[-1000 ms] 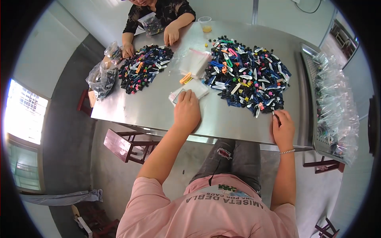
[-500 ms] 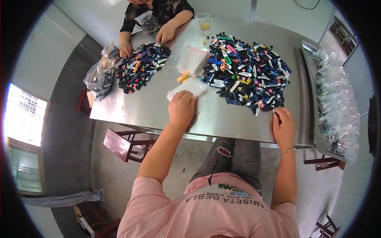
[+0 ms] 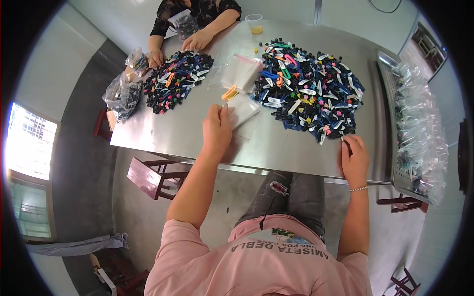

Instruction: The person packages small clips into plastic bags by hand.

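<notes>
My left hand [image 3: 217, 127] pinches the left edge of a clear plastic bag [image 3: 243, 109] on the metal table. An orange-yellow clip [image 3: 229, 92] lies just beyond it. At the near edge of a large pile of mixed hair clips [image 3: 316, 91], my right hand [image 3: 355, 152] has thumb and fingers closed on a small clip, mostly hidden by the fingers. Black, white and navy clips with small coloured ones make up the pile. A stack of clear bags [image 3: 240, 71] lies left of it.
Across the table [image 3: 276, 153], a co-worker's hands [image 3: 197, 40] touch a smaller clip pile [image 3: 175, 81]. Filled bags [image 3: 123, 96] sit at the left edge. A perforated tray [image 3: 392, 113] of filled bags stands at right, a plastic cup [image 3: 254, 24] at the back.
My left hand has drawn slightly left and toward me, from lying over the bag to pinching its edge. The co-worker's hand shifted left. My right hand has barely moved.
</notes>
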Available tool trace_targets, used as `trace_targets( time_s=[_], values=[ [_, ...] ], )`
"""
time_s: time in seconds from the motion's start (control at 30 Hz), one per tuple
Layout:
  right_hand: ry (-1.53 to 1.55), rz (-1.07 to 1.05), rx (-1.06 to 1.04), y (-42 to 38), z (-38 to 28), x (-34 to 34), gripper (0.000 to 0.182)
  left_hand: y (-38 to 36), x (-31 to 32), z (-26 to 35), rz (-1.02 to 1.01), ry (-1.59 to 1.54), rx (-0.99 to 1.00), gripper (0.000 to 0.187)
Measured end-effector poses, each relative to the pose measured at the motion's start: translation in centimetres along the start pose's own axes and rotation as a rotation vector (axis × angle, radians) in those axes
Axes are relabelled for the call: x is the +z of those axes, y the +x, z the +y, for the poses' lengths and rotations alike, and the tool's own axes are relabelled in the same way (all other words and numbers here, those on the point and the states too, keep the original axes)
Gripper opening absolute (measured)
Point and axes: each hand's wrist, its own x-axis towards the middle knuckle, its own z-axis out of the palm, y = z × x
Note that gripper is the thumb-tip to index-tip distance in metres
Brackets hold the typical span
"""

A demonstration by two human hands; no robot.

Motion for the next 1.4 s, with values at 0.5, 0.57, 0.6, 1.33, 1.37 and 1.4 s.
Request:
trace_targets(
  time_s=[0.5, 0.57, 0.6, 1.33, 1.37, 1.4],
  values=[
    [-0.001, 0.005, 0.011, 0.0, 0.1, 0.1, 0.015, 1.8, -2.3, 2.4, -0.193, -0.494, -0.364, 0.019],
    [0.000, 0.003, 0.008, 0.0, 0.0, 0.0, 0.016, 2.2, -2.5, 2.2, -0.196, -0.526, -0.378, 0.018],
    [0.000, 0.001, 0.010, 0.0, 0.0, 0.0, 0.016, 2.4, -2.6, 2.6, -0.198, -0.557, -0.392, 0.018],
    [-0.117, 0.071, -0.663, 7.7, -8.8, 2.1, 0.047, 2.9, 7.1, 8.3, -0.411, -1.090, -0.600, 0.019],
    [-0.078, 0.070, -0.661, 8.7, -9.4, 2.3, 0.037, 3.0, 7.4, 8.9, -0.492, -1.109, -0.588, 0.019],
    [-0.093, 0.088, -0.675, 9.7, -9.5, 2.1, 0.037, 3.2, 8.0, 9.1, -0.501, -1.120, -0.563, 0.019]
  ],
)
